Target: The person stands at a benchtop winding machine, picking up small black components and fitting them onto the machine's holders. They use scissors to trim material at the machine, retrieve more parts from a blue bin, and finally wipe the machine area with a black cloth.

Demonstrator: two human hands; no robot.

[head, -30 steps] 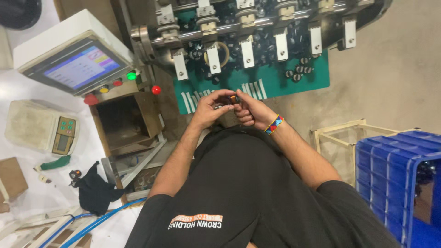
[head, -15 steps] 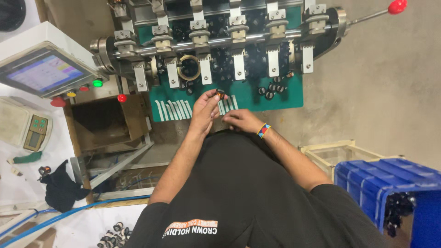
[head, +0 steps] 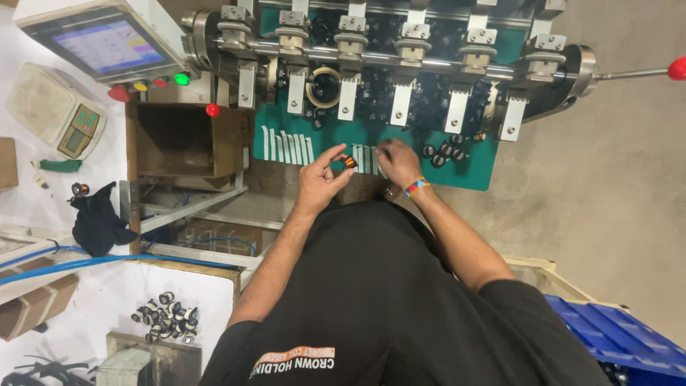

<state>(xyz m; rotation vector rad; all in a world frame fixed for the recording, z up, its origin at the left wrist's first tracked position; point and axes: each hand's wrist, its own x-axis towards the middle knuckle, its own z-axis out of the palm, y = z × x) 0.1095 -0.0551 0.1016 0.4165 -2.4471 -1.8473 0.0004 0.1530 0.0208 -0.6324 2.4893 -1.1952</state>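
My left hand (head: 319, 181) pinches a small black bobbin wound with copper wire (head: 349, 162) between thumb and fingers, just above the near edge of a green tray (head: 471, 173). My right hand (head: 397, 161), with a colourful wristband (head: 416, 187), rests palm down on the tray beside white slats (head: 286, 146). Its fingers are bunched, and I cannot see whether they hold anything. Several loose black bobbins (head: 443, 151) lie on the tray just right of that hand. Behind the tray runs a winding machine's shaft (head: 400, 56) with a row of metal clamps.
A control box with a screen and coloured buttons (head: 107, 44) stands at the upper left, above a small scale (head: 57, 107). A red-knobbed lever (head: 677, 68) sticks out right. An open cardboard box (head: 186, 139), black cloth (head: 96, 218), more bobbins (head: 164, 314) and a blue crate (head: 629, 343) surround me.
My hands were together in front of my chest working on a small part. They have separated: the left now holds the wound bobbin, the right has reached onto the green tray.
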